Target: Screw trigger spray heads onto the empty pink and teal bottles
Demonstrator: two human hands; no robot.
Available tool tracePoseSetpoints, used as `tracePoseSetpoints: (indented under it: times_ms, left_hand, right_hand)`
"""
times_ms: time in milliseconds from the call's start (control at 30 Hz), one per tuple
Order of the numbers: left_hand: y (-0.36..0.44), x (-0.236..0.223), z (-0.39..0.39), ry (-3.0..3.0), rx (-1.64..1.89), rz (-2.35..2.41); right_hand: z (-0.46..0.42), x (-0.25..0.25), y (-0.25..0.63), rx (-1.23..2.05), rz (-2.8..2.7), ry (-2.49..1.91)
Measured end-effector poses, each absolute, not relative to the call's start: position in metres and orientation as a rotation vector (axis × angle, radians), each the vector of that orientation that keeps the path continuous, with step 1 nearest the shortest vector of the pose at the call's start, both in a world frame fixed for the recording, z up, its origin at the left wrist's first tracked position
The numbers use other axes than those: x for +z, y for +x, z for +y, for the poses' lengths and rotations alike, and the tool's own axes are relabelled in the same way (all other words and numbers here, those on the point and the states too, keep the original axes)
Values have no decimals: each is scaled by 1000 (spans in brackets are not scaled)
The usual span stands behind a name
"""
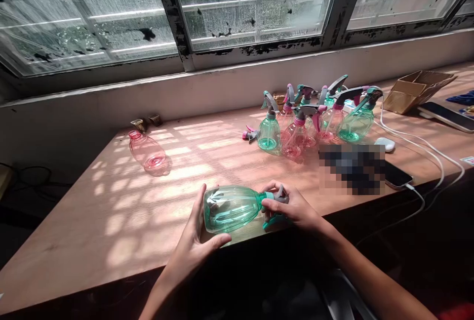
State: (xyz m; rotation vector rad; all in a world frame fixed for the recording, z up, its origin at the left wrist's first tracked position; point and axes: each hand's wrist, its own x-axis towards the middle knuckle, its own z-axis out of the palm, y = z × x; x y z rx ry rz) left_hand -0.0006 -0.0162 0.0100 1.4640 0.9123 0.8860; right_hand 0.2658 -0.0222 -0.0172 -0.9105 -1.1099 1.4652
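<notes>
A clear green spray bottle lies sideways in the air near the table's front edge, its base to the left. My left hand cups the base end, with the thumb below and the fingers behind. At the neck, my right hand grips the grey and green spray head, which its fingers partly cover. Farther back stands a group of green spray bottles and pink spray bottles with heads on. A loose pink and grey spray head lies beside them. One pink bottle without a head lies at the left.
The wooden table runs along a wall under windows. At right are a cardboard box, a phone on a white cable, a white earbud case and another phone. Small brown containers sit at back left.
</notes>
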Motion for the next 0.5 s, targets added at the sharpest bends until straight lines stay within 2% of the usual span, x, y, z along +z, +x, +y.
tracePoseSetpoints:
  times_ms: [500]
  left_hand:
    - [-3, 7, -18, 1476, 862, 851]
  right_hand:
    - [-24, -15, 266, 1479, -1097, -968]
